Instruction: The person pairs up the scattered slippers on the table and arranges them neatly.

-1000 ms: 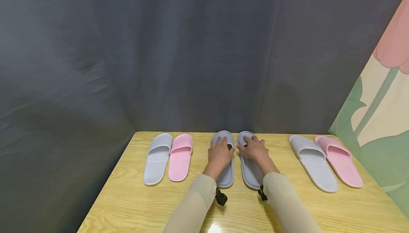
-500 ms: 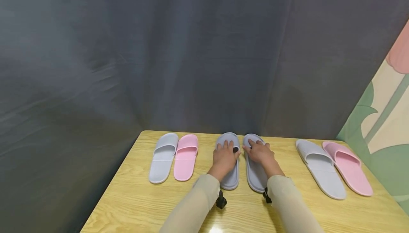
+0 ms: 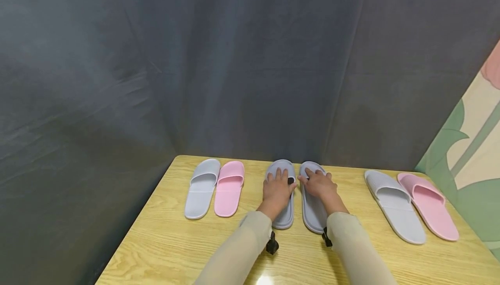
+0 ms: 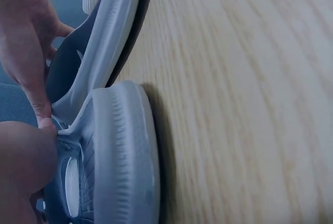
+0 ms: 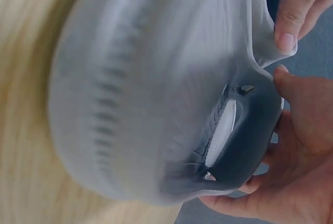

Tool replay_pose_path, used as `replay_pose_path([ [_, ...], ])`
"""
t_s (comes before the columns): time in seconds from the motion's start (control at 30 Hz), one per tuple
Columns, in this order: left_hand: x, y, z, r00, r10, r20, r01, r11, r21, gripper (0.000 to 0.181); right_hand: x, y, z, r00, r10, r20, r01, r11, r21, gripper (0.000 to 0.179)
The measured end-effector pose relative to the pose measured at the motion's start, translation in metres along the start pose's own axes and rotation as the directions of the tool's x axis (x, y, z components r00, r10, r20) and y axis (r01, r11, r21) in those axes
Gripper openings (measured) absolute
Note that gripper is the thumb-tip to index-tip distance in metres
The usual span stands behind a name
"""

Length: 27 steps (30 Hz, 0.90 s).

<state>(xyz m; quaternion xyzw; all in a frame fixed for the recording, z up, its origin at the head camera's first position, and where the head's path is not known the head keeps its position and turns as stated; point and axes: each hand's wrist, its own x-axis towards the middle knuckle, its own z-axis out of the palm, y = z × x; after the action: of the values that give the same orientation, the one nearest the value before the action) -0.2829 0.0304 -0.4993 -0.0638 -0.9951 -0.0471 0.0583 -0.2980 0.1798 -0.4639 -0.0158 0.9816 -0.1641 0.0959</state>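
Two dark grey slippers, a left one (image 3: pixel 287 220) and a right one (image 3: pixel 312 213), lie side by side near the table's back edge, toes pointing away. My left hand (image 3: pixel 276 191) rests over the left slipper's strap, fingers spread forward and thumb out toward the other slipper. Over the right slipper's strap lies my right hand (image 3: pixel 320 185), its fingers loosely extended. In the right wrist view, the right hand (image 5: pixel 302 156) has its thumb at the inner edge of the strap (image 5: pixel 250 130) and its fingers along the far side. Both thumbs come close together between the slippers.
Left on the wooden table (image 3: pixel 156 250) lie a light grey slipper (image 3: pixel 198 202) and a pink slipper (image 3: pixel 227 200). Another light grey slipper (image 3: pixel 398 213) and pink slipper (image 3: pixel 433 211) lie angled at right. A dark curtain (image 3: pixel 250 67) hangs behind; a painted wall (image 3: pixel 441 146) borders the right.
The head view has shifted, so the table scene sits slightly farther right. Both hands stay on the dark grey slippers, which keep their places among the others.
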Motion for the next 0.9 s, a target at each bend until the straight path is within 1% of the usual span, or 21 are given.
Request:
replay_pose_path([
  [0.1, 0.001, 0.001, 0.001, 1.0, -0.006, -0.005, 0.006, 1.0, 0.007, 0.064, 0.0, 0.001, 0.001, 1.0, 0.009, -0.009, -0.009, 1.0, -0.001, 0.064],
  [0.27, 0.003, -0.002, -0.001, 0.999, 0.008, 0.039, -0.007, 1.0, -0.02, 0.069, 0.0, 0.003, 0.004, 0.999, 0.032, -0.014, -0.032, 0.999, -0.01, 0.067],
  [0.33, 0.004, -0.006, -0.004, 0.998, 0.023, 0.059, -0.021, 0.999, -0.049, 0.071, 0.0, 0.004, 0.004, 0.999, 0.031, -0.013, -0.031, 0.999, -0.02, 0.068],
  [0.4, 0.006, -0.012, -0.009, 0.997, 0.043, 0.06, -0.038, 0.996, -0.08, 0.072, 0.001, 0.004, 0.002, 1.0, 0.016, -0.025, -0.017, 0.999, -0.03, 0.069],
  [0.47, 0.007, -0.019, -0.014, 0.996, 0.069, 0.059, -0.063, 0.994, -0.093, 0.072, 0.001, 0.003, -0.001, 0.999, -0.006, -0.05, 0.004, 0.999, -0.044, 0.07],
  [0.53, 0.008, -0.026, -0.021, 0.994, 0.094, 0.055, -0.089, 0.992, -0.091, 0.073, 0.0, 0.004, -0.006, 0.995, -0.036, -0.094, 0.031, 0.998, -0.053, 0.07],
  [0.57, 0.009, -0.029, -0.024, 0.993, 0.106, 0.048, -0.102, 0.991, -0.081, 0.073, 0.0, 0.005, -0.009, 0.992, -0.051, -0.119, 0.045, 0.997, -0.056, 0.068],
  [0.67, 0.009, -0.04, -0.03, 0.99, 0.138, 0.029, -0.137, 0.99, -0.014, 0.072, -0.001, 0.007, -0.017, 0.978, -0.105, -0.18, 0.097, 0.994, -0.054, 0.063],
  [0.73, 0.009, -0.048, -0.031, 0.988, 0.155, 0.015, -0.155, 0.987, 0.028, 0.071, -0.001, 0.009, -0.02, 0.967, -0.143, -0.213, 0.14, 0.99, -0.031, 0.058],
  [0.9, 0.009, -0.069, -0.032, 0.981, 0.195, -0.023, -0.192, 0.977, 0.089, 0.068, -0.001, 0.018, -0.024, 0.928, -0.221, -0.301, 0.235, 0.972, 0.009, 0.053],
])
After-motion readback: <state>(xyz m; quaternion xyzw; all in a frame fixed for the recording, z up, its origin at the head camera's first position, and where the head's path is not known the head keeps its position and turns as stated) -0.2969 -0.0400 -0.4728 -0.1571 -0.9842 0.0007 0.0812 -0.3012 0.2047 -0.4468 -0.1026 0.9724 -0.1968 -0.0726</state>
